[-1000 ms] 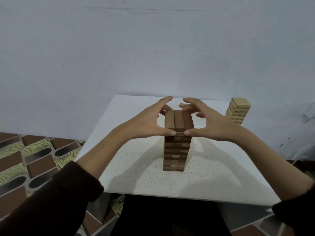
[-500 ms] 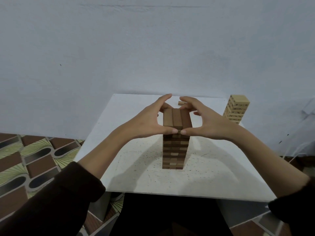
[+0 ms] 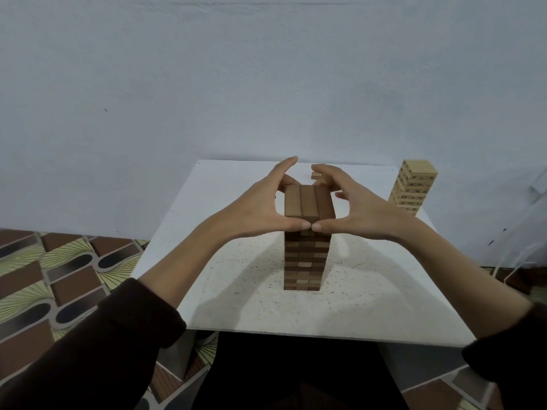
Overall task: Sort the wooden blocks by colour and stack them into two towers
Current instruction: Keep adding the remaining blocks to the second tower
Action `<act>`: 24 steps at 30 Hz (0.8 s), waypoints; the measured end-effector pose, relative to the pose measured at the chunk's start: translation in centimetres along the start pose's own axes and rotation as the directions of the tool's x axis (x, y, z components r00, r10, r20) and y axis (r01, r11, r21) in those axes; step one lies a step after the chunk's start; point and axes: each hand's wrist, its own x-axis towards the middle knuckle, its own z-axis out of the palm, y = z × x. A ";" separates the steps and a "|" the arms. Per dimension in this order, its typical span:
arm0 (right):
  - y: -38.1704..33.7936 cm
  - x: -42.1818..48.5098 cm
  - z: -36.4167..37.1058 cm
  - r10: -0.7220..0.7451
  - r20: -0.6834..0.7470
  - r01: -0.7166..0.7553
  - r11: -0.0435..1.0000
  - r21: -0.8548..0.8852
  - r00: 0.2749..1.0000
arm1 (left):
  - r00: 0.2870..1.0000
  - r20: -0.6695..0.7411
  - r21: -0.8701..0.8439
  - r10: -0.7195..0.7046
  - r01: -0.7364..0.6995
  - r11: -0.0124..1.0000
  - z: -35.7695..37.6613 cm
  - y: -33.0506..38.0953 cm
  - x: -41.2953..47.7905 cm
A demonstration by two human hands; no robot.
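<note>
1. The dark tower [image 3: 306,261] stands upright near the middle of the white speckled desk [image 3: 236,276]. It is made of brown blocks in crossed layers. Some block ends are a paler brown. The top layer has three blocks side by side, running away from the camera.
2. The light tower [image 3: 413,187], made of pale blocks, stands at the far right corner of the desk, well apart from the dark one. One loose block [image 3: 316,174] lies near the far edge, behind the hands.
3. The left hand [image 3: 260,208] and the right hand [image 3: 364,208] both take the top of the dark tower. In each grip the thumb lies on the near face and the fingers curl round the far side.
4. The pale blocks carry small dark printing on their sides, but it is too small to read.
5. Compared with one second ago, both hands keep the same place on the tower top. The two thumb tips were then a little apart, and now they touch.
</note>
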 end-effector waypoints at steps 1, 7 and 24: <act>0.0 0.0 0.0 0.002 0.000 -0.002 1.000 0.000 1.000 | 1.000 -0.001 -0.003 -0.005 0.005 1.000 0.0 0.0 0.0; 0.0 -0.1 0.2 0.021 0.004 -0.021 0.999 0.031 1.000 | 1.000 0.011 -0.012 -0.012 0.012 1.000 0.1 0.0 0.1; -0.5 -1.5 4.6 0.288 -0.142 -0.125 0.739 0.662 0.947 | 0.954 -0.033 -0.583 -0.297 0.223 0.781 3.5 1.1 -1.4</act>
